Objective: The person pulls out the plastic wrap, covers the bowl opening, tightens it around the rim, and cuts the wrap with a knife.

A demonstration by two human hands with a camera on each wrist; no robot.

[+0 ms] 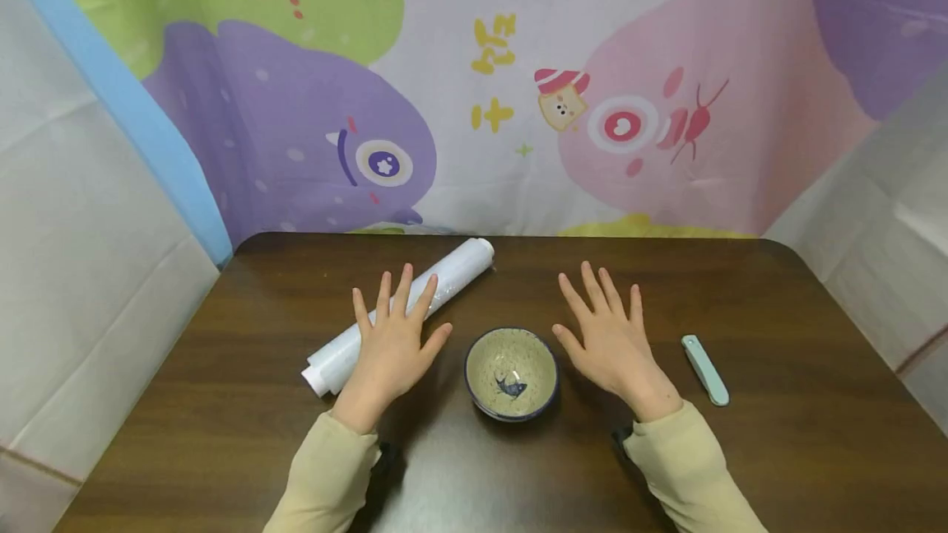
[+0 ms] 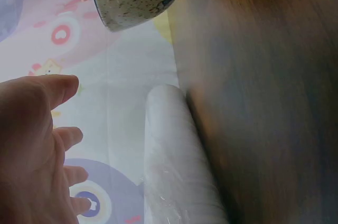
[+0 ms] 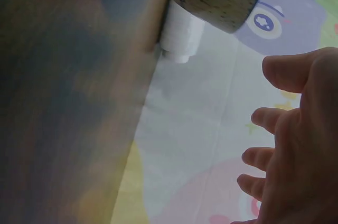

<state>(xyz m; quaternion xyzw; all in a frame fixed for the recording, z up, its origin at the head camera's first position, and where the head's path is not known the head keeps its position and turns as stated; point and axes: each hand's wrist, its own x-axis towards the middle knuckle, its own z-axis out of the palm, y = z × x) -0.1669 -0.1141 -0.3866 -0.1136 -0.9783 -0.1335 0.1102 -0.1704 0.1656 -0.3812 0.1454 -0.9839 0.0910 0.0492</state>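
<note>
My left hand point(image 1: 392, 352) is held palm down with fingers spread, in front of a roll of plastic wrap point(image 1: 453, 271) that it partly covers in the head view. My right hand point(image 1: 611, 344) is likewise spread, to the right of a small bowl point(image 1: 511, 374). The bowl stands upright between the hands, beige inside with a blue fish; speckles and blue drawing show on its outside point(image 2: 138, 2). Both wrist views show the hands raised off the table, holding nothing. Right of the right hand lies a pale green folded utility knife point(image 1: 705, 370).
The dark wooden table point(image 1: 474, 475) has rounded far corners. Behind it hangs a cartoon-printed curtain point(image 1: 489, 179). Pale cloth walls point(image 1: 67, 229) border the table on both sides. The wrap roll lies diagonally toward the far edge.
</note>
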